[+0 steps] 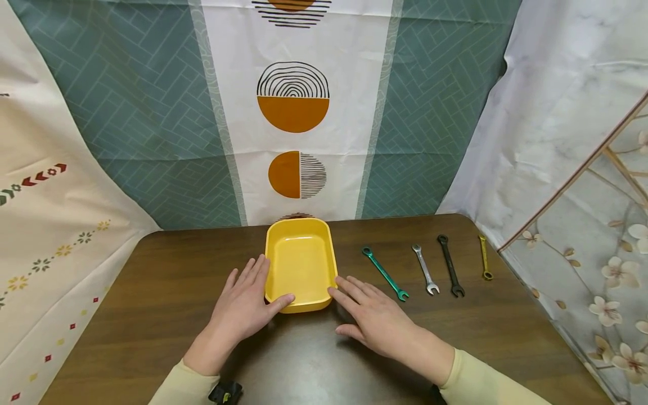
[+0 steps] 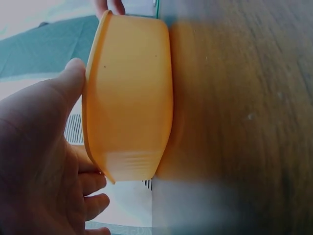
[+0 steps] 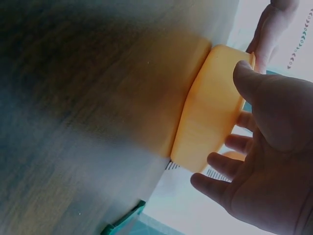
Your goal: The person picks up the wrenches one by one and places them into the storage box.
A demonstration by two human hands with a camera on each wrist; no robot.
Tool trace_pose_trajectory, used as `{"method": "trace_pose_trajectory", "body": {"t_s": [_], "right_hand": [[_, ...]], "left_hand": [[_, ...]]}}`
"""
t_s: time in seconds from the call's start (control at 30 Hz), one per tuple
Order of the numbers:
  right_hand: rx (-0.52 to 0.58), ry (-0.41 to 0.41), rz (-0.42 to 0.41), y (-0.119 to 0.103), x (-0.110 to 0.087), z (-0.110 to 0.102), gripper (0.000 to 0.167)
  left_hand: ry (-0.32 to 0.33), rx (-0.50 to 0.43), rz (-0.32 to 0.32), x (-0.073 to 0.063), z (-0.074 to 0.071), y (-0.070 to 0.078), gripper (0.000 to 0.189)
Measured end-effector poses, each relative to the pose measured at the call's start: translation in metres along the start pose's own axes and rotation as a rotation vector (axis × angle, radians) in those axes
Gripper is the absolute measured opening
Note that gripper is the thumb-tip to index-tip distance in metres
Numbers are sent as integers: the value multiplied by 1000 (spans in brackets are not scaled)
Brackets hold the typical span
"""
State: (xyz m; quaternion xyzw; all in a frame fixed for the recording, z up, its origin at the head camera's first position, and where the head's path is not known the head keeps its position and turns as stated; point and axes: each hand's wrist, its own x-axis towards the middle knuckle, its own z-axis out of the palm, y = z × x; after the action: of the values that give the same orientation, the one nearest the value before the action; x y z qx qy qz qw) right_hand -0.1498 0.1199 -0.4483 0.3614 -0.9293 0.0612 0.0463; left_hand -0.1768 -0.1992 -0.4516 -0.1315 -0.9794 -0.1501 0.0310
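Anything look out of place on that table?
Mildly odd: the gold wrench, far right, appears reversed, its ring end nearer, while the green wrench, silver wrench and black wrench have open ends nearer. The yellow tray sits upright; no spills show.

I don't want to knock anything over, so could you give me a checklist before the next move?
1. Yellow tray upright on the table: ok.
2. Left hand at the tray: ok, thumb over the near rim.
3. Right hand thumb on the rim: not ok, it sits apart.
4. Firm right fingertip contact: cannot tell.
5. Green wrench apart from the tray: ok.
6. Silver wrench and black wrench apart: ok.
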Motion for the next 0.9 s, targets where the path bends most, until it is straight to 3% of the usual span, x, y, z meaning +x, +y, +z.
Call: {"method": "trace_pose_trajectory", "body": {"t_s": [0.37, 0.9], "right_hand": [[-26, 41, -44, 3, -1, 0, 77], [-7, 40, -61, 8, -1, -2, 78]], "left_hand": [[40, 0, 18, 0, 3, -2, 114], [26, 1, 56, 2, 3, -5, 116]]}}
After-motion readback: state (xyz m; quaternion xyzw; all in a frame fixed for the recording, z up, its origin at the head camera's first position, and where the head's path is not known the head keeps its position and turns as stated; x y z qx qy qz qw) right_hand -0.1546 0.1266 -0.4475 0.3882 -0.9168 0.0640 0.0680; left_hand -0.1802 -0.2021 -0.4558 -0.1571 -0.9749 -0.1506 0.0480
